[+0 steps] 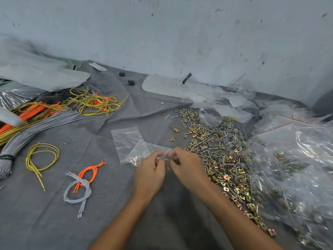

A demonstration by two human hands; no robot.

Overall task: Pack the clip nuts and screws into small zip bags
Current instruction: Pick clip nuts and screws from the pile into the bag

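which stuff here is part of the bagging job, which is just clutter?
Job: zip bag, pinched by left hand and right hand; spare zip bag; pile of clip nuts and screws; filled bags.
Lying about: cord bundles; loose cords; black blocks; marked board.

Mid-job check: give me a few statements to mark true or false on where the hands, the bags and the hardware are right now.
1. The left hand and the right hand both pinch the small zip bag. True.
2. The loose pile of clip nuts and screws lies to the left of the hands. False: it lies to their right.
3. A second zip bag lies flat on the grey cloth, just beyond the held one. True.
4. The left hand holds the orange cable loop. False: that loop lies on the cloth, left of the hands, untouched.
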